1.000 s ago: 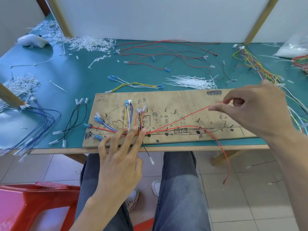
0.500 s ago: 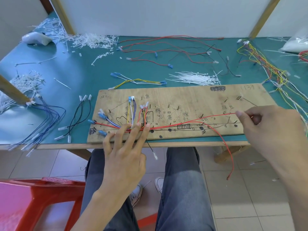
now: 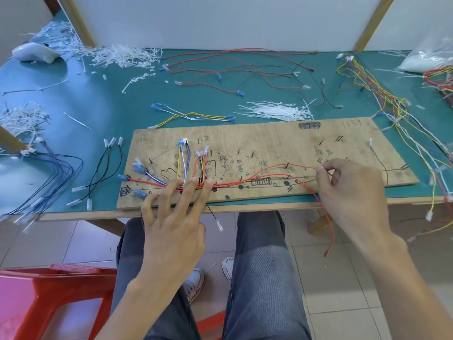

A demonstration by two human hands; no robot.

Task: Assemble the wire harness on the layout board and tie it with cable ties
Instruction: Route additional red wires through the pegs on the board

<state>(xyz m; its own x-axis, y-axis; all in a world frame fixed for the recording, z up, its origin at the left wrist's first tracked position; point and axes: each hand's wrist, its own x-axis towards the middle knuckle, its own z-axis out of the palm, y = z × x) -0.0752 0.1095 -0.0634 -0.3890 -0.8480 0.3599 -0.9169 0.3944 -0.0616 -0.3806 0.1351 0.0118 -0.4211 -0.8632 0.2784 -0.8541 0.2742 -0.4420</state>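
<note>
Right hand (image 3: 353, 190): a red wire (image 3: 282, 168) is pinched between thumb and forefinger, over the right half of the layout board (image 3: 269, 141). From that grip the wire is run left across the board, over the drawn route, to the bundle under the other hand. A second red strand is draped off the board's near edge just beside the right hand; its free end is hung below the desk (image 3: 98, 99) edge, above the floor.

Left hand (image 3: 174, 231): open, nothing grasped; fingers are spread and the fingertips (image 3: 208, 181) pressed flat on the wire bundle (image 3: 186, 184) at the board's near-left part. Red, blue, yellow and white wires with blue and white terminals are fanned up and left from that spot. A thin black wire with a white terminal is hung off the near edge beside this hand.

Board is laid along the desk's near edge, centre-right. A loose bunch of white cable ties (image 3: 277, 110) is lying just behind the board's far edge. Spare red wires (image 3: 232, 69) are spread toward the far edge, blue wires (image 3: 49, 177) at the left edge, mixed yellow/red ones at the right edge. Cut tie scraps (image 3: 117, 55) are piled at the far-left corner.
</note>
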